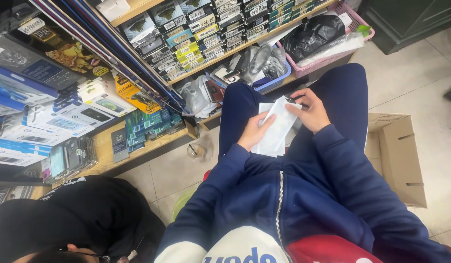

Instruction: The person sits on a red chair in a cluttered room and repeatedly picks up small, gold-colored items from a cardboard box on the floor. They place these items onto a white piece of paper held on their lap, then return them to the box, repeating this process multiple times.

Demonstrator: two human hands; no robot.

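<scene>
I sit with my knees apart in dark blue trousers. A stack of flat white packets [276, 131] rests on my lap. My left hand [254, 131] lies under and against the stack's left edge, fingers on it. My right hand [309, 111] pinches the top right corner of the uppermost white packet. Both sleeves are dark blue.
Wooden shelves [137, 148] ahead hold several boxed phone accessories. A blue bin [274, 82] and a pink basket [352, 19] with bagged items stand by my knees. An open cardboard box [398, 160] sits on the tiled floor at right. Another person in black [79, 219] crouches at lower left.
</scene>
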